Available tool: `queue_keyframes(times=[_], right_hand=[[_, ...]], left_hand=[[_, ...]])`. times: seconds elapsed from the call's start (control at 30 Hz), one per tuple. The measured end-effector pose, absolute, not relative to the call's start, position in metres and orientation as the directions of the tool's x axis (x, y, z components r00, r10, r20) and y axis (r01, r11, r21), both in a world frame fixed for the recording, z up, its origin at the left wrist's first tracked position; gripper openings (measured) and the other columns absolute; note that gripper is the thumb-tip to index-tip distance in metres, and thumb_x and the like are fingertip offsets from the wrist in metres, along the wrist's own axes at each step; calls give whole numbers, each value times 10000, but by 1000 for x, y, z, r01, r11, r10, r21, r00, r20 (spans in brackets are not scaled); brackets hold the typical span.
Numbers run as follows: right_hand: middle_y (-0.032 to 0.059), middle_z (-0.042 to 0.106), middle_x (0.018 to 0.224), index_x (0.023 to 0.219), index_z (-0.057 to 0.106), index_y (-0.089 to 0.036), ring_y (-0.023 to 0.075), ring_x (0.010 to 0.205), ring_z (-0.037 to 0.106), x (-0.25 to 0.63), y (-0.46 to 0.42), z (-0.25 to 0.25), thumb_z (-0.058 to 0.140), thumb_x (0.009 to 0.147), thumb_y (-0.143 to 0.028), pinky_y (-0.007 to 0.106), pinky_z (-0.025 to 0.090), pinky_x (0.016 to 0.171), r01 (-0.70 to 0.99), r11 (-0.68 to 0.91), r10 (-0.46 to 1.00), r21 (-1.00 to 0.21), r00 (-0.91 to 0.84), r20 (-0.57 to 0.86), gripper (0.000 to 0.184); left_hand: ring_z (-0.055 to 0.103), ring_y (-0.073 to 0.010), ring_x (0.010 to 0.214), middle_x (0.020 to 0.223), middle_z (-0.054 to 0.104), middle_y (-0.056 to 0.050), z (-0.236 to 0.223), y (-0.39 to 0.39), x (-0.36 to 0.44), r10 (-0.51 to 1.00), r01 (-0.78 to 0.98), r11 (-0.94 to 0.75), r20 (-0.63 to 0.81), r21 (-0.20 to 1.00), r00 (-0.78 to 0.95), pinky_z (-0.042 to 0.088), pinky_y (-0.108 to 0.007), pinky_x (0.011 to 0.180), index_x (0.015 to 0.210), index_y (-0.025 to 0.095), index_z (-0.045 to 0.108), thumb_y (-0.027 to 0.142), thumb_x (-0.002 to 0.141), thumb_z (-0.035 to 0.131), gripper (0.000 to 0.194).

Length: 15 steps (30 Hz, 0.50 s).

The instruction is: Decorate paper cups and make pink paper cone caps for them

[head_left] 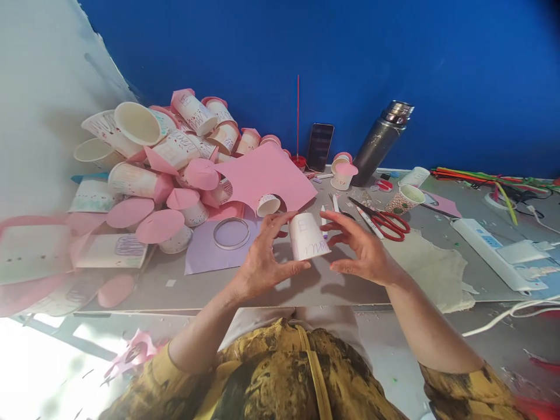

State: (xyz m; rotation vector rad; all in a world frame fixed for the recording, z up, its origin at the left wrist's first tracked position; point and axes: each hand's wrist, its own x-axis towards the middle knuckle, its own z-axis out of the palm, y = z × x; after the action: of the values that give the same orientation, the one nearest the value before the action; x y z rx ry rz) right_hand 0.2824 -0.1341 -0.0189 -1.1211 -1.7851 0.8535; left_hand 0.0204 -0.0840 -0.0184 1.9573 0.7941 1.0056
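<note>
A white paper cup with purple pen marks is upside down and slightly tilted between my two hands. My left hand is at its left side, an index fingertip against the upper edge and the thumb by the lower rim. Spread fingers of my right hand curve around the right side, with a narrow gap from the cup. Whether the cup rests on the table is hard to tell. Behind it are a small paper cup, a pink sheet with a cut-out, and a white pen.
Decorated cups with pink paper are heaped at the left. A metal ring lies on purple paper. Red-handled scissors, a dark thermos, a phone, patterned cup, cloth and power strip surround my right side.
</note>
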Motion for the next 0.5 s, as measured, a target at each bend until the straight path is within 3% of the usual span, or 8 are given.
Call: queue_keyframes(times=[0.07, 0.2, 0.3, 0.4, 0.5], right_hand=[[102, 448, 1651, 1576, 463, -367, 319, 1348, 592, 289, -136, -12, 823, 861, -534, 451, 607, 1006, 416, 374, 926, -829, -214, 311, 818], [87, 377, 1699, 1649, 319, -390, 346, 1457, 495, 286, -138, -1, 848, 831, -540, 492, 539, 1114, 540, 428, 904, -724, -264, 337, 986], [94, 439, 1662, 1667, 276, -385, 346, 1489, 470, 275, -139, 1, 840, 853, -491, 528, 466, 1186, 600, 444, 895, -665, -321, 309, 996], [107, 529, 1594, 1673, 260, -368, 330, 1467, 506, 271, -137, 0, 818, 878, -478, 519, 477, 1172, 566, 444, 894, -695, -333, 299, 978], [103, 519, 1613, 1673, 270, -354, 321, 1450, 531, 285, -125, 2, 831, 855, -508, 462, 541, 1101, 537, 437, 891, -722, -370, 264, 1003]], left_hand=[[565, -332, 1317, 1460, 520, -137, -17, -82, 19, 779, 265, -554, 379, 789, 499, 547, -481, 1061, 1514, 283, 495, 419, 774, 883, 847], [539, -346, 1347, 1460, 517, -153, -22, -80, 23, 704, 276, -665, 458, 694, 543, 501, -525, 1123, 1569, 284, 421, 434, 813, 856, 885], [525, -359, 1374, 1503, 515, -174, -26, -81, 28, 658, 238, -705, 492, 668, 570, 472, -551, 1150, 1594, 270, 373, 498, 815, 852, 943], [524, -354, 1388, 1524, 520, -167, -24, -83, 25, 648, 223, -700, 471, 679, 598, 458, -548, 1168, 1608, 276, 343, 480, 828, 844, 950], [580, -315, 1339, 1541, 529, -134, -15, -80, 16, 672, 241, -653, 403, 718, 621, 490, -500, 1146, 1596, 301, 347, 356, 848, 824, 889]])
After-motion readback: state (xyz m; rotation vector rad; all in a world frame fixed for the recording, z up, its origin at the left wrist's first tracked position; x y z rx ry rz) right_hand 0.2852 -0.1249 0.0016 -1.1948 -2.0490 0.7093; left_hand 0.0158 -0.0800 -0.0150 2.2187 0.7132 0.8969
